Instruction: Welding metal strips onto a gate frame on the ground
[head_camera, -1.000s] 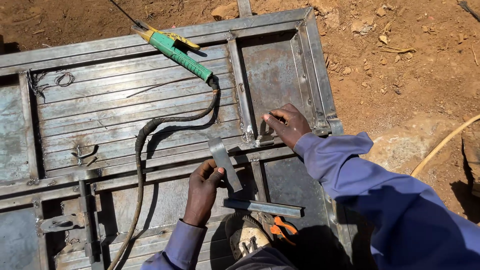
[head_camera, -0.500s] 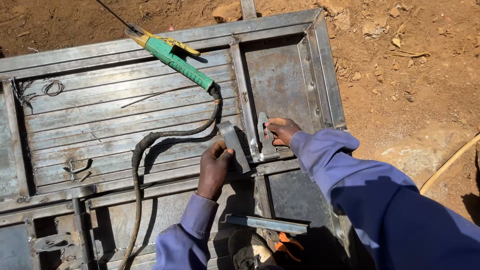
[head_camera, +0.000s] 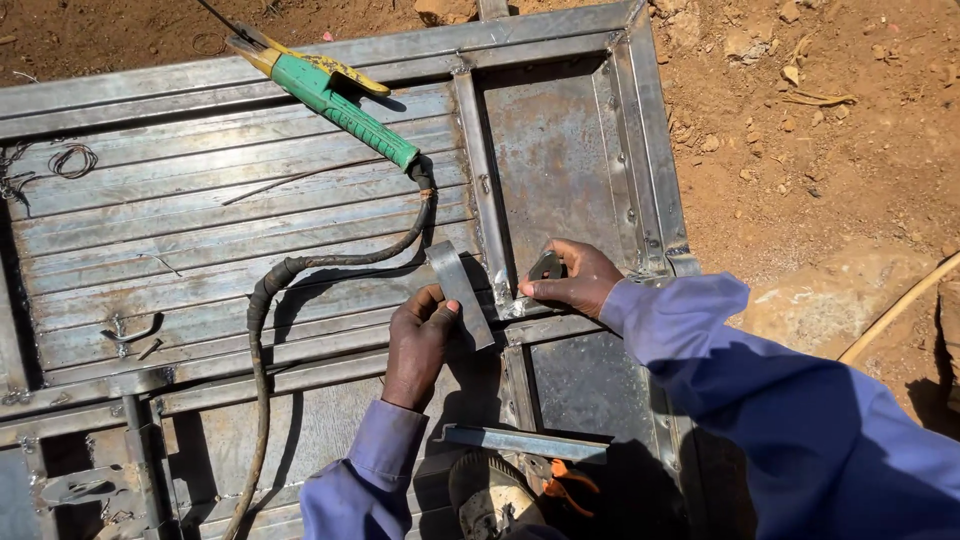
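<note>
Red dirt surrounds the steel door panel (head_camera: 200, 210) under both hands (head_camera: 420, 335).

Both arms reach forward in loose blue-violet sleeves. The left hand (head_camera: 420, 340) comes up from below, wrist straight, back of the hand upward, its fingers curled and the thumb pressed forward in a closed grip. The right hand (head_camera: 572, 280) comes in from the right, forearm angled across, knuckles up, fingers bent and pinched together at the tips, just beside the left.
</note>
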